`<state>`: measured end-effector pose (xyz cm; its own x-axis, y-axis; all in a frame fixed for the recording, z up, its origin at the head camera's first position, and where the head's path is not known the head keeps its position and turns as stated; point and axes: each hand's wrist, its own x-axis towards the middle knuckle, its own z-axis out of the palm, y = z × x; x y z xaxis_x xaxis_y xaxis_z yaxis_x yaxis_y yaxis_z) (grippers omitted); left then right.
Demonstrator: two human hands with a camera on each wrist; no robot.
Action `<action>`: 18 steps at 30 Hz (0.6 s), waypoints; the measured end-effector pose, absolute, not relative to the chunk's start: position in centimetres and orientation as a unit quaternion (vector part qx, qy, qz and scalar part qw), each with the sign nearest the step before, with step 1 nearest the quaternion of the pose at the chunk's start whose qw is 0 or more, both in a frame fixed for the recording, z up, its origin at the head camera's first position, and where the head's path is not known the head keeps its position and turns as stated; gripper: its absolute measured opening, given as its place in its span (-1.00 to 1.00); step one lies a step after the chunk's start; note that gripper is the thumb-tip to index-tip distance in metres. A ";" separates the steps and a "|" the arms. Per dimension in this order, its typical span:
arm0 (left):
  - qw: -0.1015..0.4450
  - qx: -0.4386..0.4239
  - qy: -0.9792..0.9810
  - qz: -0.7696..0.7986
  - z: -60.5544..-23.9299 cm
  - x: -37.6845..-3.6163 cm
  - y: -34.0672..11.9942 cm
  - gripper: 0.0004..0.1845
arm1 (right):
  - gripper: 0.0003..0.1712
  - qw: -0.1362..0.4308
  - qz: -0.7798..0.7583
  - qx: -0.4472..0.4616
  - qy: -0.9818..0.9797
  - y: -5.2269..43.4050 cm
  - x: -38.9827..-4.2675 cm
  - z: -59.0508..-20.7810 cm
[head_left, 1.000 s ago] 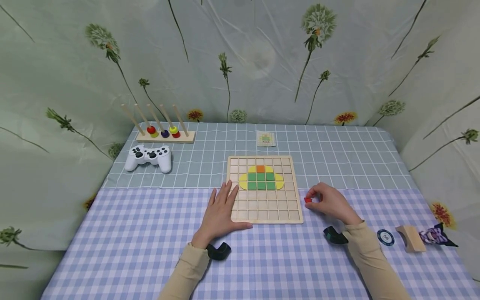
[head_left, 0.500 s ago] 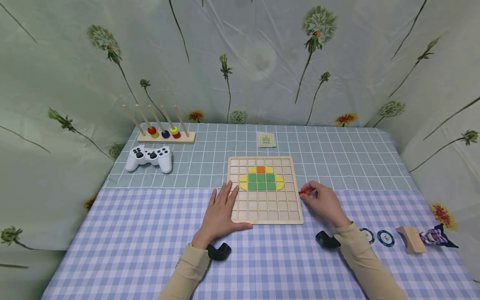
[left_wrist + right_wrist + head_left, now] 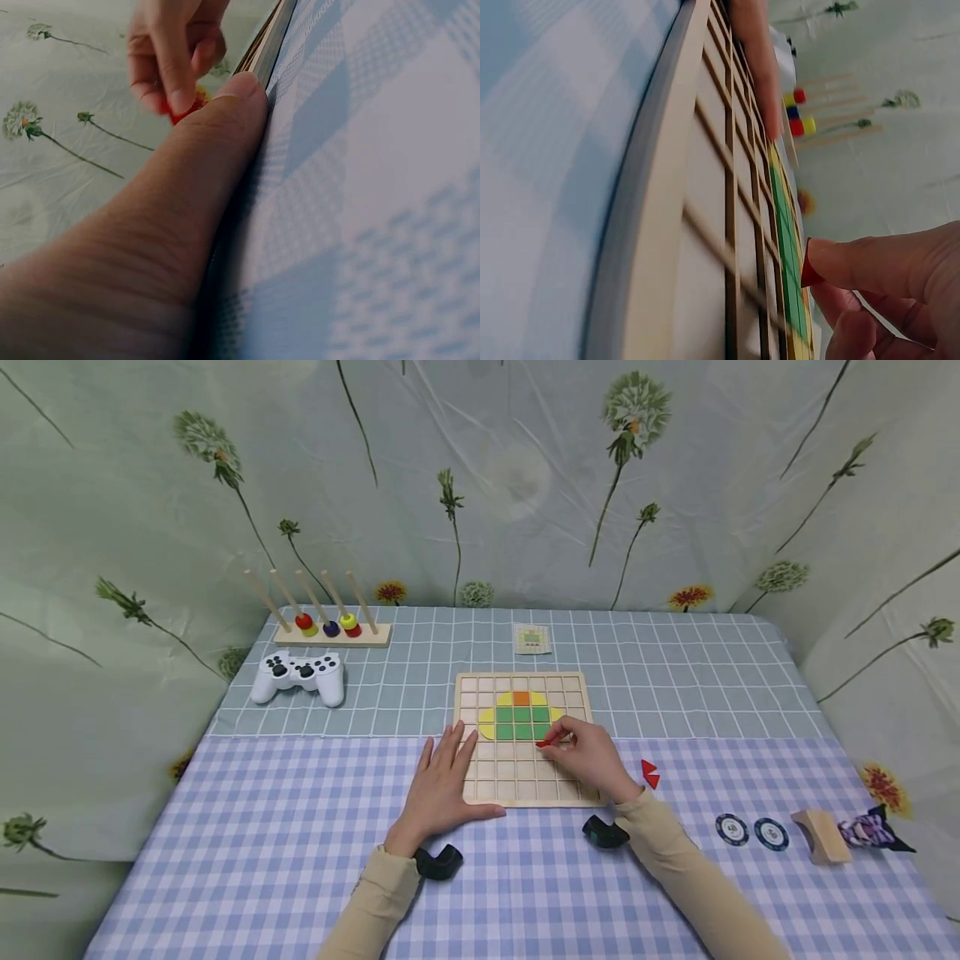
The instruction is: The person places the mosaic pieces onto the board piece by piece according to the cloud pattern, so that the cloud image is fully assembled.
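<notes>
A wooden grid board (image 3: 517,787) lies mid-table, with green squares (image 3: 522,722), an orange square (image 3: 521,698) and yellow rounded pieces (image 3: 487,723) set in its upper cells. My left hand (image 3: 438,789) rests on the board's left edge, fingers spread and straight, thumb along the near edge. Between thumb and fingertips, my right hand (image 3: 588,756) pinches a small red piece (image 3: 808,264) over the board, just below the green squares. Most of that piece is covered by the fingers. Two red triangles (image 3: 649,774) lie on the cloth right of the board.
Behind the board lies a small pattern card (image 3: 532,638). At left are a white game controller (image 3: 298,677) and a wooden peg rack (image 3: 333,637) with coloured beads. Two poker chips (image 3: 752,832), a wooden block (image 3: 822,837) and a purple figure (image 3: 874,831) lie at right.
My right hand has carried the red piece leftward from beside the board to above its cells. That uncovers two red triangles and a second chip. The left hand has stayed put.
</notes>
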<state>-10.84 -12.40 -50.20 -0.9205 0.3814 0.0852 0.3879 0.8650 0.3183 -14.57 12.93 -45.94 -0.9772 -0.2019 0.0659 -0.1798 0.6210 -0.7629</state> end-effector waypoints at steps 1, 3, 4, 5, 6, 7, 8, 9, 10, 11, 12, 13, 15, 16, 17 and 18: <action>0.008 -0.199 -0.966 -0.166 -50.2 -10.9 -12.4 0.29 | -0.85 0.016 -0.422 -0.110 0.900 12.5 -14.6 -45.9; 0.009 -0.200 -0.966 -0.165 -50.2 -10.9 -12.4 0.29 | -0.85 0.018 -0.418 -0.118 0.900 11.6 -14.8 -46.0; 0.009 -0.200 -0.966 -0.166 -50.2 -10.9 -12.4 0.29 | -0.86 0.020 -0.416 -0.122 0.901 11.2 -14.9 -45.9; 0.010 -0.201 -0.965 -0.166 -50.2 -10.9 -12.4 0.29 | -0.86 0.023 -0.414 -0.123 0.901 10.8 -14.9 -45.8; 0.009 -0.201 -0.965 -0.166 -50.2 -10.9 -12.4 0.29 | -0.87 0.026 -0.413 -0.128 0.901 10.5 -15.0 -45.8; 0.010 -0.201 -0.965 -0.166 -50.1 -10.9 -12.4 0.29 | -0.87 0.029 -0.412 -0.131 0.901 10.2 -15.1 -45.8; 0.010 -0.200 -0.966 -0.166 -50.1 -10.9 -12.4 0.29 | -0.88 0.030 -0.409 -0.136 0.902 10.0 -15.1 -45.8; 0.008 -0.199 -0.966 -0.165 -50.1 -10.9 -12.4 0.29 | -0.88 0.032 -0.407 -0.140 0.902 9.7 -15.2 -45.8; 0.007 -0.198 -0.966 -0.164 -50.1 -10.9 -12.4 0.29 | -0.90 0.033 -0.404 -0.144 0.903 9.5 -15.2 -45.8; 0.005 -0.197 -0.967 -0.163 -50.1 -10.9 -12.4 0.29 | -0.91 0.034 -0.403 -0.149 0.902 9.3 -15.3 -45.9; 0.004 -0.196 -0.967 -0.161 -50.1 -10.9 -12.4 0.29 | -0.92 0.035 -0.400 -0.153 0.903 9.1 -15.3 -45.9; 0.002 -0.195 -0.968 -0.160 -50.1 -10.9 -12.4 0.29 | -0.93 0.035 -0.398 -0.157 0.903 8.9 -15.4 -46.0; 0.000 -0.194 -0.968 -0.158 -50.1 -10.8 -12.4 0.29 | -0.94 0.036 -0.393 -0.164 0.904 8.6 -15.4 -46.1; 0.000 -0.194 -0.968 -0.156 -50.1 -10.8 -12.4 0.29 | -0.95 0.037 -0.389 -0.166 0.905 8.5 -15.5 -46.2; 0.000 -0.194 -0.968 -0.156 -50.1 -10.8 -12.4 0.29 | -0.96 0.038 -0.386 -0.167 0.906 8.4 -15.5 -46.3; -0.001 -0.194 -0.968 -0.156 -50.0 -10.9 -12.4 0.29 | -0.97 0.038 -0.384 -0.167 0.907 8.3 -15.5 -46.3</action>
